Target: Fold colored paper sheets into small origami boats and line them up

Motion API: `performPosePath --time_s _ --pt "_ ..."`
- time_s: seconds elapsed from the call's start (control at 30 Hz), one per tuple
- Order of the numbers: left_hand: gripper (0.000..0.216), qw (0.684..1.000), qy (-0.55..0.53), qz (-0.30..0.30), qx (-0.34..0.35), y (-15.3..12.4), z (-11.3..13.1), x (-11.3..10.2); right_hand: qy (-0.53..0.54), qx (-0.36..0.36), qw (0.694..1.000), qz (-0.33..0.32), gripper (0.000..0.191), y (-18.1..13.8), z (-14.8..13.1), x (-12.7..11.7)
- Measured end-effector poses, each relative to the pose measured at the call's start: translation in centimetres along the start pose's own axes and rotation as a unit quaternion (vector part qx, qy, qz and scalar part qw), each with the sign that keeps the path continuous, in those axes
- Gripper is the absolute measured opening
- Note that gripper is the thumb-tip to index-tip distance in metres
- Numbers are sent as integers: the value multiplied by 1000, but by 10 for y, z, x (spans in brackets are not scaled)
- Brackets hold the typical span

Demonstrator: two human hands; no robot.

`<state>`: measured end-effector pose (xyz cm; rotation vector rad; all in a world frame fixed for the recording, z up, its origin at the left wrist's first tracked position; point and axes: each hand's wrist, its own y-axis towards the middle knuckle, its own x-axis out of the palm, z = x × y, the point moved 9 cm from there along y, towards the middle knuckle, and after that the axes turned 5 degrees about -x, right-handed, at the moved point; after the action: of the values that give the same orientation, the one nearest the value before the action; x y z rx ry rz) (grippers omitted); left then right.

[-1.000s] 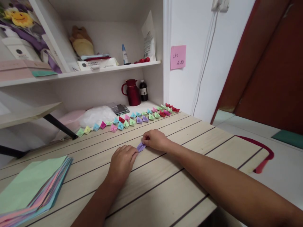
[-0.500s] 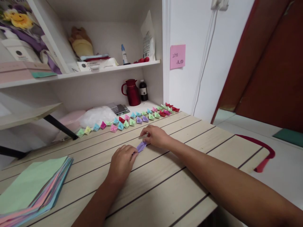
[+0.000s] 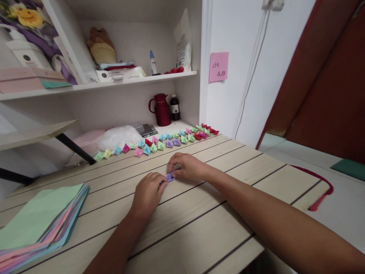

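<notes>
Fingers of the left hand (image 3: pixel 149 192) pinch the purple paper (image 3: pixel 170 177) on its left side; the right hand (image 3: pixel 186 166) holds its right side with loosely curled fingers. It is between them, over the surface (image 3: pixel 196 224).

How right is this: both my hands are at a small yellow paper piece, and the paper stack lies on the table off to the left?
One slip: the paper piece is purple, not yellow, as the head view shows. The left hand and right hand are at it, and the paper stack lies as you say.
</notes>
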<state>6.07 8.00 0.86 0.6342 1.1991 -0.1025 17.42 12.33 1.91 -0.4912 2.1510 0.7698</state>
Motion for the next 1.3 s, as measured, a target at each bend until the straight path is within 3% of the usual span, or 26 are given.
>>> performPosePath --time_s 0.23,0.5,0.67,1.07,1.3 --pt "15 1000 -9 4 0 0 1 -1 -24 0 999 -40 13 2 1 15" --pt "9 999 -38 -7 16 -1 3 -1 -120 -38 992 -30 13 0 -13 8" --pt "11 998 -46 -18 39 -1 2 -3 -113 -45 992 -29 12 1 -12 7" --pt "16 993 74 -43 76 -1 14 2 -154 -147 975 -58 10 -1 -33 11" --pt "19 992 83 -20 93 -2 25 4 -170 -113 977 -61 13 0 -35 8"
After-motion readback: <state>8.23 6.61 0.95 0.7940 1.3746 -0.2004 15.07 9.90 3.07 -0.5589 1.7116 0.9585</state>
